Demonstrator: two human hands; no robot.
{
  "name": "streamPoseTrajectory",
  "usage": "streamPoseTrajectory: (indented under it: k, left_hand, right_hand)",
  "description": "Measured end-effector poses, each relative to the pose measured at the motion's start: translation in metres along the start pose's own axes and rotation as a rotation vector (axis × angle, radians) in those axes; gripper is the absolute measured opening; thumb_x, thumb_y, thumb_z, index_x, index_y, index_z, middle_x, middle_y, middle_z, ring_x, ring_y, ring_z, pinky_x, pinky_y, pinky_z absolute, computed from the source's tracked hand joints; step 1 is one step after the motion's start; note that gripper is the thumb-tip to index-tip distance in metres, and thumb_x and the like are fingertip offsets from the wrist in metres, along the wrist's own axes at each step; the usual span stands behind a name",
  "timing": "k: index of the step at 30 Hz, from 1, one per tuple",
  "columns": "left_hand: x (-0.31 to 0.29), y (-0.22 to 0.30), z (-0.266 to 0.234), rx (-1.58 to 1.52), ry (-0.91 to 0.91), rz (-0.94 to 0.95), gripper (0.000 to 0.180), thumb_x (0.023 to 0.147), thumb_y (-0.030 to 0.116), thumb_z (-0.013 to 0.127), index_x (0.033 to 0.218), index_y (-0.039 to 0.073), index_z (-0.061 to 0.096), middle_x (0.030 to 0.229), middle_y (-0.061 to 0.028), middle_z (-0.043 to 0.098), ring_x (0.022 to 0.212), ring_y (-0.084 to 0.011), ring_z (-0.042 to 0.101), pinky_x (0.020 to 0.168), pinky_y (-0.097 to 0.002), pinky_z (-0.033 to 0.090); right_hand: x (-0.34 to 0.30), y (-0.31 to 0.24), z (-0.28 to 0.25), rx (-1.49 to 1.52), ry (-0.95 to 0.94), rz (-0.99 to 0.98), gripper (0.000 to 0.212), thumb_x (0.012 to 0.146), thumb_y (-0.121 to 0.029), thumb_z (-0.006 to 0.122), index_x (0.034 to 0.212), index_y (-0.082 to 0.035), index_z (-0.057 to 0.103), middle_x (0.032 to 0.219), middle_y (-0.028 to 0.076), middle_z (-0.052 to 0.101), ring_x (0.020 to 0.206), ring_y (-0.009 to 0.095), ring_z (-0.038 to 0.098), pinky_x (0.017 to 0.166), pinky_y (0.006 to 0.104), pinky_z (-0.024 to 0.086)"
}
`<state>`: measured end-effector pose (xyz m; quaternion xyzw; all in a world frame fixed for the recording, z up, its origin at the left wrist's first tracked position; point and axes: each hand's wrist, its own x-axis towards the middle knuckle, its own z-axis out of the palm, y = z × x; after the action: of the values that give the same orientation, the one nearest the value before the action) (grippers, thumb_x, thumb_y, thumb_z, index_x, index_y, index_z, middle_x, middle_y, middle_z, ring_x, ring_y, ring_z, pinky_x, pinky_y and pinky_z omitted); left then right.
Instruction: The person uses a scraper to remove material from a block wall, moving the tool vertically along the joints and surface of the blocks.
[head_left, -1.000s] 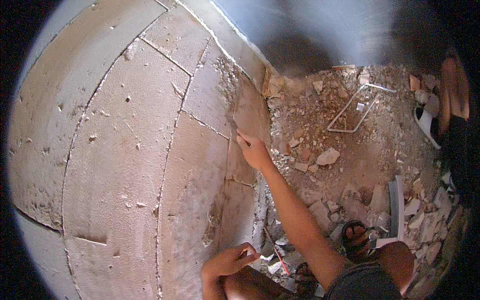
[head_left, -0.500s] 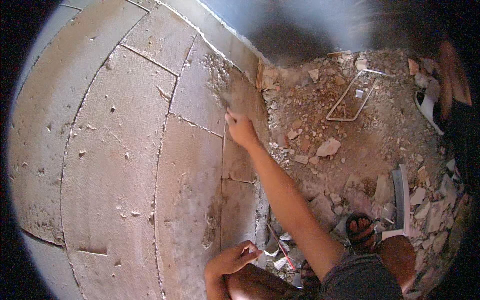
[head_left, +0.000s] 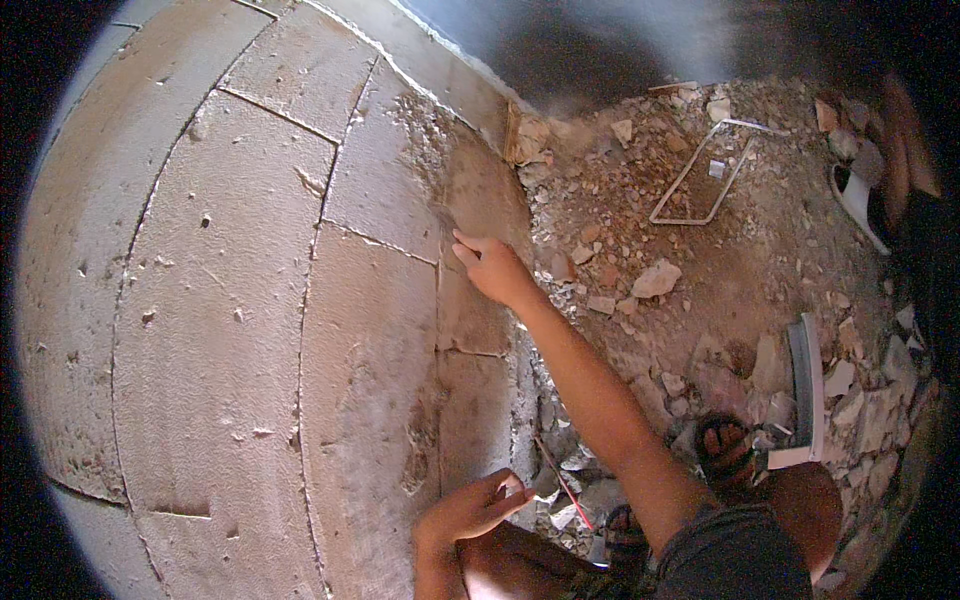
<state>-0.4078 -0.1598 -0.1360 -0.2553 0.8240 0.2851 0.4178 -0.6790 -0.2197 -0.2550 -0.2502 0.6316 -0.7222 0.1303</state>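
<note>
While reaching toward the right part of a large, rough wall of pale grey-brown blocks with dark joints (head_left: 225,330), touches or nearly touches it with the bare right hand (head_left: 495,272), below a pitted, crumbling patch (head_left: 420,130) near the wall's upper right edge. Curls that hand's fingers inward; cannot tell, through blur, whether gripping a thin tool. Holds the bare left hand (head_left: 482,512) over a bent leg (head_left: 515,568) near the wall's lower right edge, loosely curved and slack. Has a thin red-and-dark rod (head_left: 565,485) close by, slanting along the left edge of a brown earth floor strewn with broken stone (head_left: 710,285). Faces, toward the floor's far edge, a thin white angular frame (head_left: 711,213), and, toward its near right corner, a curved grey-and-white strip (head_left: 808,390) beside a dark strapped sandal (head_left: 725,450). Shares the floor's right edge with another person's white-and-dark shoe (head_left: 858,205).
</note>
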Motion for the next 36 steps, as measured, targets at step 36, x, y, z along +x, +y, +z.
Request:
streamPoseTrajectory:
  k: [36]
  left_hand:
    - [0.041, 0.073, 0.075, 0.474, -0.192, 0.313, 0.04, 0.09, 0.035, 0.045, 0.11, 0.001, 0.051, 0.085, -0.0247, 0.063, 0.079, -0.0419, 0.062, 0.072, -0.0494, 0.05]
  right_hand:
    - [0.011, -0.034, -0.005, -0.268, -0.072, 0.028, 0.038, 0.089, -0.032, 0.049, 0.122, -0.014, 0.055, 0.104, 0.024, 0.059, 0.099, 0.039, 0.057, 0.084, 0.0424, 0.046]
